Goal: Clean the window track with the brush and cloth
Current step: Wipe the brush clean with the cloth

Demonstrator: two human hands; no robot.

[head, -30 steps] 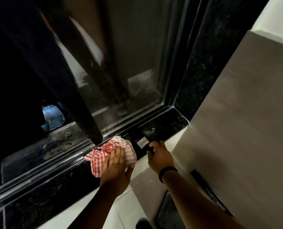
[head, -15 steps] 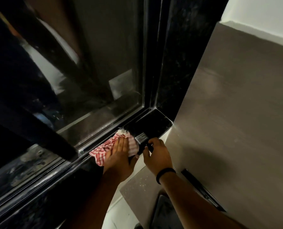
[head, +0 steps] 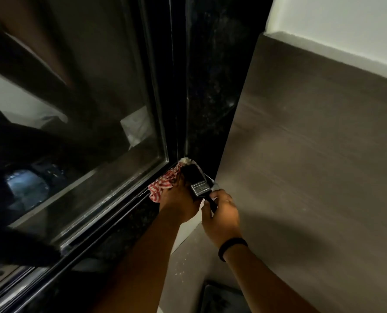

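The fingers of the right hand (head: 222, 216) are closed around the thin black handle of the brush (head: 198, 185), near its lower end. The brush points up and away from the person; its metal band is just above the right hand, and its dark bristles lie over the cloth (head: 163, 185), reaching toward the corner of the window. On the right wrist there is a black band (head: 232, 246).

The left hand (head: 179, 199) lies palm down on the red and white checked cloth, with the fingers stretched forward and together. It presses the cloth flat and does not grasp it, as far as one can see; the fingertips are partly hidden by the brush. The cloth rests on the window track (head: 111, 220), at the right end of it, where the track meets the dark vertical frame (head: 179, 86). A pale frayed edge of the cloth touches this corner.

Above the track stands the glass pane (head: 86, 98), dark and full of reflections. To the right of the frame is a black stone strip, and then a grey tiled wall (head: 312, 166).
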